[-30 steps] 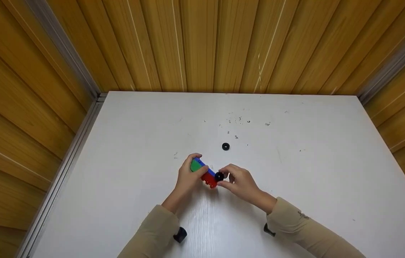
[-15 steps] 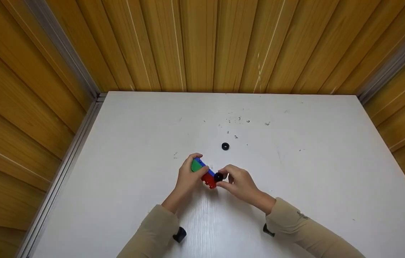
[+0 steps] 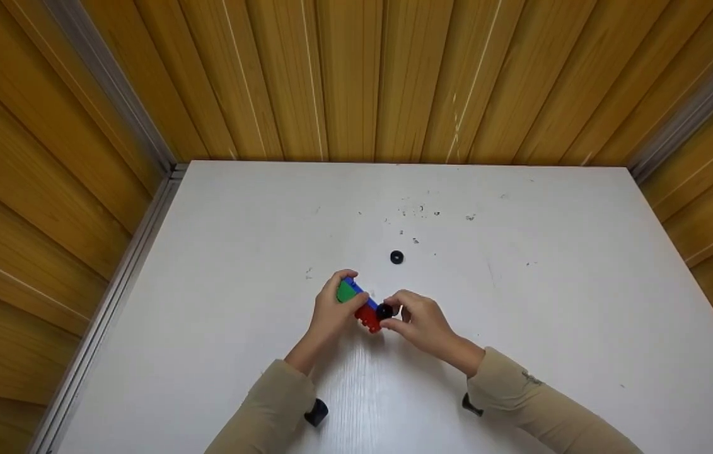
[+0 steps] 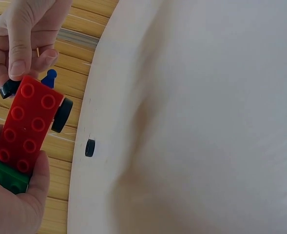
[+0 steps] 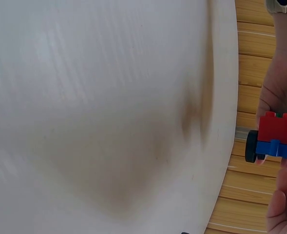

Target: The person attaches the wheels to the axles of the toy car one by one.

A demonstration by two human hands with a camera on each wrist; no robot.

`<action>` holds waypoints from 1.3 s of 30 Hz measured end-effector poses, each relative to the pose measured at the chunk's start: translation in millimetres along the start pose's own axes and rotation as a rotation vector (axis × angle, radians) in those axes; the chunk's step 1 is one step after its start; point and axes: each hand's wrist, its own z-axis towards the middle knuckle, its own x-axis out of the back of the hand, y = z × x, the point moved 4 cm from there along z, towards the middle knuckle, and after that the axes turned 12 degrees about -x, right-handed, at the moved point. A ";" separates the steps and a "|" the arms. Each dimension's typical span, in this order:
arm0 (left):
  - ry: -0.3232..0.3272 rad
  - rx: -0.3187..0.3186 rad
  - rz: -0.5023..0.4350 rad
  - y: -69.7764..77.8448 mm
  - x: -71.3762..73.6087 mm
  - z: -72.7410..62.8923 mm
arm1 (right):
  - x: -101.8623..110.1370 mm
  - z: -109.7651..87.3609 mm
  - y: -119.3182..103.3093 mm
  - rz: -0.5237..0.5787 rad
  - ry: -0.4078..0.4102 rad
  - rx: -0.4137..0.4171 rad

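Right hand (image 3: 420, 321) pinched black wheel (image 3: 384, 312) at its nine o'clock; left hand (image 3: 331, 311) gripped block vehicle (image 3: 367, 316), long axis roughly eleven-to-five.

Red, blue, green block vehicle (image 4: 24, 127), black wheels (image 4: 62, 115)

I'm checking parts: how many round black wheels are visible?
3 clearly: one wheel on the white table, one pinched by the right hand, one opposite, beside the red studded block. More may be hidden.

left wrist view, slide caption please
Left hand grips a toy-brick vehicle, right hand pinches a black wheel at its corner; loose wheel on table.
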 end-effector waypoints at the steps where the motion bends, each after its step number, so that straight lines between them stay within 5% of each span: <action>1: -0.001 0.001 0.001 0.1 0.0 0.0 | -0.1 0.0 0.0 0.000 0.001 -0.003; 15: 0.009 -0.033 -0.035 6.5 -1.6 2.6 | 4.0 0.4 -5.2 0.064 0.076 -0.005; 32: -0.009 -0.081 -0.067 11.7 -2.5 7.3 | 10.3 5.5 -9.4 0.096 0.007 -0.086; 39: 0.010 -0.155 -0.015 17.4 -3.0 7.8 | 8.8 7.1 -7.5 0.112 -0.050 -0.162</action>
